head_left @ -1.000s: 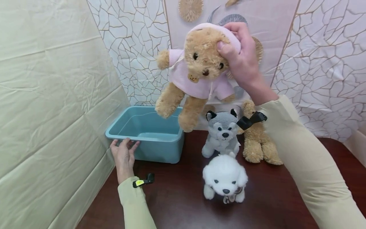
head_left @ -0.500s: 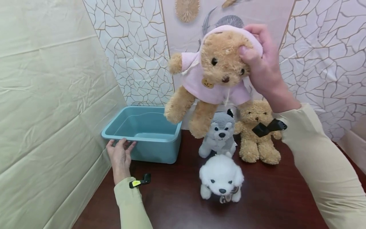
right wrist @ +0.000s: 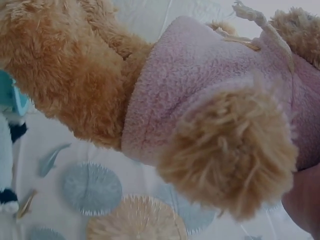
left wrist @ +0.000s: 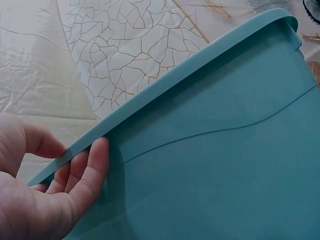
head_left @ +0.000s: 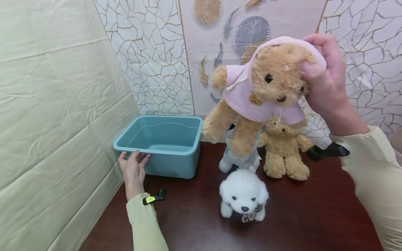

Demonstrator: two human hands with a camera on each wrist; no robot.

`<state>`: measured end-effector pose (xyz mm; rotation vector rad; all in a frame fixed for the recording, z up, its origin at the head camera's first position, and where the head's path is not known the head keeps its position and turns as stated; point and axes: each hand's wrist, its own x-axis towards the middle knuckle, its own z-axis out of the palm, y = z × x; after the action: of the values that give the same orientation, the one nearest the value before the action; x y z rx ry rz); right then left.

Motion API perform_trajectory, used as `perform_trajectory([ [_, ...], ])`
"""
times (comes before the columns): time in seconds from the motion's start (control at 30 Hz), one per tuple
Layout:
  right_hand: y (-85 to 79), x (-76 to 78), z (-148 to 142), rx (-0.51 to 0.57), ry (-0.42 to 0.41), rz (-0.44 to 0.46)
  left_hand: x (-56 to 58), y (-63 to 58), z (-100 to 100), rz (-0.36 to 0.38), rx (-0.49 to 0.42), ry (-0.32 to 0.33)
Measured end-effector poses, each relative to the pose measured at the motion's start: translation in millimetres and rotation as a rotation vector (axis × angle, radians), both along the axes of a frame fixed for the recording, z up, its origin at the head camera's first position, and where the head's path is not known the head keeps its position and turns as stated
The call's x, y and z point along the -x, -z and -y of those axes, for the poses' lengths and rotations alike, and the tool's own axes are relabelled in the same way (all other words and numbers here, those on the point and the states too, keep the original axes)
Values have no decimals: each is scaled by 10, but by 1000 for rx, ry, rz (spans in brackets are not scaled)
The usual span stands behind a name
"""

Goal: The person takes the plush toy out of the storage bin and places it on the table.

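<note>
My right hand (head_left: 329, 80) grips a teddy bear (head_left: 279, 76) by the side of its head, thumb on the face. The bear wears a pink hoodie and hangs tilted in the air, in front of the grey husky plush (head_left: 240, 158) and the plain brown bear. In the right wrist view its hoodie (right wrist: 170, 95) and furry limbs fill most of the picture. At the left, my left hand (head_left: 133, 174) pinches the front rim of a blue-green plastic bin (head_left: 176, 164). From the left wrist view, thumb and fingers (left wrist: 92, 175) meet at the rim's lip.
A white plush dog (head_left: 245, 195) with a tag sits in front of the husky on the dark red table (head_left: 194, 216). To the right is the brown teddy bear (head_left: 285, 153), partly covered by the held one. Cloth walls (head_left: 62, 104) stand left and behind.
My right hand has carried the hooded bear to the right and slightly down, away from the bin. It now hides much of the husky. My left hand stays on the rim.
</note>
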<state>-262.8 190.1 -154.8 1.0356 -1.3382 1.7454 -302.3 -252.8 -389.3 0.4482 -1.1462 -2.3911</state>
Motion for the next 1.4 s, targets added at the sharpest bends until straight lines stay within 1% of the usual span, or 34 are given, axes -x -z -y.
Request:
perform_trajectory([
  [0.13,58,-32,-134,-7,7,17,-8,-1,9,10,1,2],
  [0.2,103,-46,-206,-31,38,2,-10,-1,12,13,1,2],
  [0.3,187,-72,-313,-63,107,-24,-7,1,10,15,-3,0],
  [0.43,312,-121,-450,-112,155,-29,0,2,7,16,-9,2],
  [0.57,410,-150,-559,-140,151,6,2,-3,15,15,-3,6],
  [0.7,464,-161,-665,-120,112,34,-3,-1,20,17,-8,8],
  [0.73,476,-166,-696,-118,113,39,-4,1,20,17,-11,9],
  [0.83,516,-185,-795,-125,160,32,-9,4,16,13,-9,14],
  [0.9,550,-203,-859,-151,232,27,-11,6,19,7,-10,13],
  [0.97,586,-226,-917,-179,304,43,-15,6,19,5,-11,9],
  [1.03,622,-255,-969,-221,386,70,-17,6,20,8,-11,2],
  [1.2,705,-329,-1087,-316,548,195,-16,7,14,14,-5,-2],
  [1.3,761,-353,-1156,-359,587,269,-12,10,6,13,1,-3],
  [1.4,820,-347,-1206,-375,588,282,-4,14,0,13,8,-5],
])
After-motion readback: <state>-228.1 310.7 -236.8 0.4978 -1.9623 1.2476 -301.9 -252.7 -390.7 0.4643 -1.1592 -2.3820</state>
